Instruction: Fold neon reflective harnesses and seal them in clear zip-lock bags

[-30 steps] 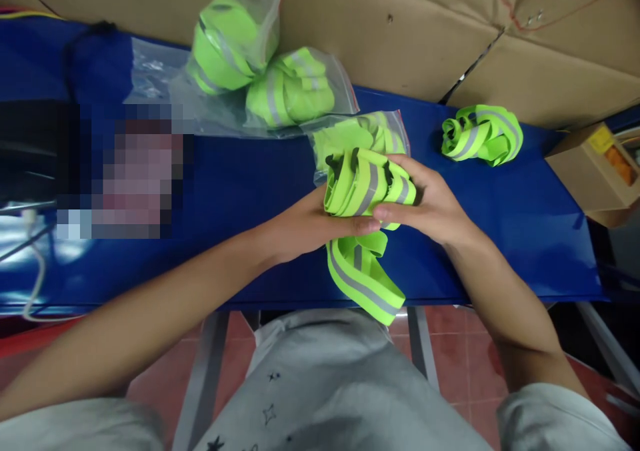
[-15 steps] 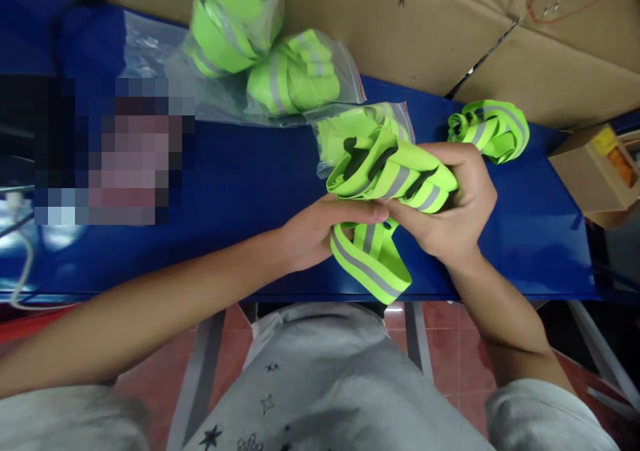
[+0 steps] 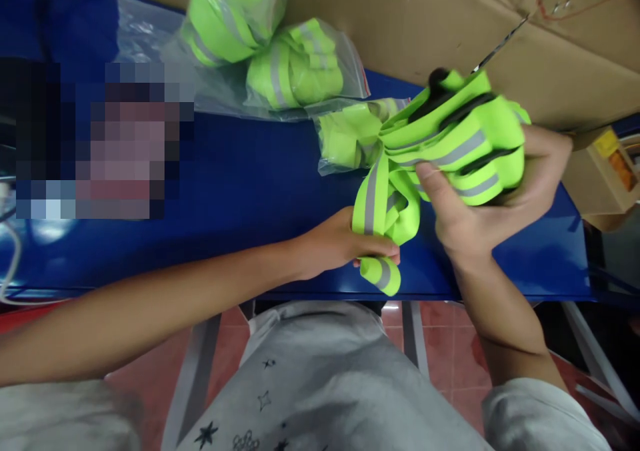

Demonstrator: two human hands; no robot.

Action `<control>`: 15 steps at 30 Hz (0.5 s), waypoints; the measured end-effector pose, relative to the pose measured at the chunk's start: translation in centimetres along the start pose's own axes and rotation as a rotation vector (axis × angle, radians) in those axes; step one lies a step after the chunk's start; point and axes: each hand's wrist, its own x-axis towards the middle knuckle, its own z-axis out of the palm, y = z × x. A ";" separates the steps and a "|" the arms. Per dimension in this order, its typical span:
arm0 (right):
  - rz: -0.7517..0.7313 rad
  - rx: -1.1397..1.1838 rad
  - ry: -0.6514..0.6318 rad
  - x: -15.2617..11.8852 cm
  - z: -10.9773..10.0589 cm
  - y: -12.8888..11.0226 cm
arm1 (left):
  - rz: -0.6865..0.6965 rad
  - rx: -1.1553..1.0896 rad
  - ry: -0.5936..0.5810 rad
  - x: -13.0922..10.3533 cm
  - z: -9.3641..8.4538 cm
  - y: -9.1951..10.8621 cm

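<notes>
Above the blue surface (image 3: 240, 184), the neon-yellow reflective strap bundle (image 3: 450, 151) sits within the right hand (image 3: 475, 231), which clasps its folds; a loose loop (image 3: 371, 201) trails down to the left hand (image 3: 343, 241), which pinches it.

a blue-topped table (image 3: 245, 191) carries three clear zip bags (image 3: 353, 67) of neon-green reflective straps (image 3: 295, 81), the bags bunched along its far side; at its left end lie a white cable (image 3: 17, 247) and, farther back, a dark cord (image 3: 41, 21).
</notes>
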 end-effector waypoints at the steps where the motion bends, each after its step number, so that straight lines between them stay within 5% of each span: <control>1: -0.013 -0.016 -0.071 0.1 -0.3 0.2 | -0.004 -0.010 -0.024 0.0 -0.1 0.1; 5: -0.146 -0.114 -0.302 0.1 -1.6 1.3 | 0.055 -0.048 -0.085 0.0 -0.8 0.6; 11: -0.688 -0.053 -0.200 0.1 -0.5 3.3 | 0.222 0.034 -0.102 -0.2 -1.3 0.9; 15: -0.850 -0.208 -0.196 0.6 0.1 3.4 | 0.264 0.141 -0.077 -0.7 -1.5 1.7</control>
